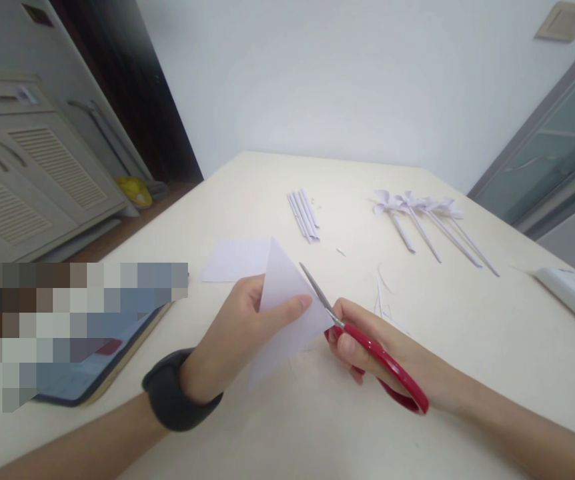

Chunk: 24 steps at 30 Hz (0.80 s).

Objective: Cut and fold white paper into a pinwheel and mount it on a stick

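Observation:
My left hand (247, 320), with a black band on its wrist, pinches a white sheet of paper (287, 333) between thumb and fingers, one corner pointing up. My right hand (362, 333) is closed around red-handled scissors (392, 370). Their metal blades lie at the right edge of the paper, near its right corner; whether both blades straddle the paper I cannot make out. Behind my left hand, another white paper piece (235, 260) lies flat on the table. Thin paper strips (380, 300) lie beyond my right hand.
Several rolled paper sticks (303, 215) lie at the table's middle back. Paper pinwheels on sticks (417, 207) rest at the back right. A tablet-like device (117, 353), partly blurred out, is at left. A white roll (572, 297) lies at the right edge of the pale table (267, 177).

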Tool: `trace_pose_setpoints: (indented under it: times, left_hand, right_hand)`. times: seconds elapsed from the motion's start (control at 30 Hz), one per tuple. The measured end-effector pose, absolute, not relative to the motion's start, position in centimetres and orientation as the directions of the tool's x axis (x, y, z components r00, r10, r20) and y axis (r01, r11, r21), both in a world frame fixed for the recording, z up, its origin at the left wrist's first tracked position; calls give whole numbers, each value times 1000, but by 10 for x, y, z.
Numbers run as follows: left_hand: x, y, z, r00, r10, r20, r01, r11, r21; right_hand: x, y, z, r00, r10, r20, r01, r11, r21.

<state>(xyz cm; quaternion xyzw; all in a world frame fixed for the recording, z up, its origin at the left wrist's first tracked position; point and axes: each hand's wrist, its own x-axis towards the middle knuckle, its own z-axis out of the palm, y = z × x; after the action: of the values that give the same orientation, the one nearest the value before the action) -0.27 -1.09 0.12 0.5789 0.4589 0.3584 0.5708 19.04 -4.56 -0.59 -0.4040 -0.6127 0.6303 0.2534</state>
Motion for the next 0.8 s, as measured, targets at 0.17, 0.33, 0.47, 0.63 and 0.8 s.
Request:
trace_pose_setpoints:
  times: [0.17, 0.33, 0.47, 0.63, 0.8]
  left_hand:
    - [-4, -10, 0, 341, 932, -122, 98, 94, 991]
    - [-3, -11, 1, 335, 937, -103, 99, 74, 992]
    - [-2, -11, 2, 337, 936, -101, 105, 70, 992]
    - [-1, -11, 2, 345, 934, -89, 71, 68, 995]
    - [-1, -11, 0, 320, 943, -93, 88, 68, 994]
  right_hand:
    - [188, -46, -9, -528, 826, -195, 181, -115, -977]
    - [188, -46, -16, -542, 824, -165, 145, -102, -984]
    - [188, -46, -21, -546, 825, -146, 128, -91, -988]
    - [188, -46, -21, -542, 828, -146, 144, -80, -986]
    - [188, -45, -17, -508, 845, -169, 190, -81, -978]
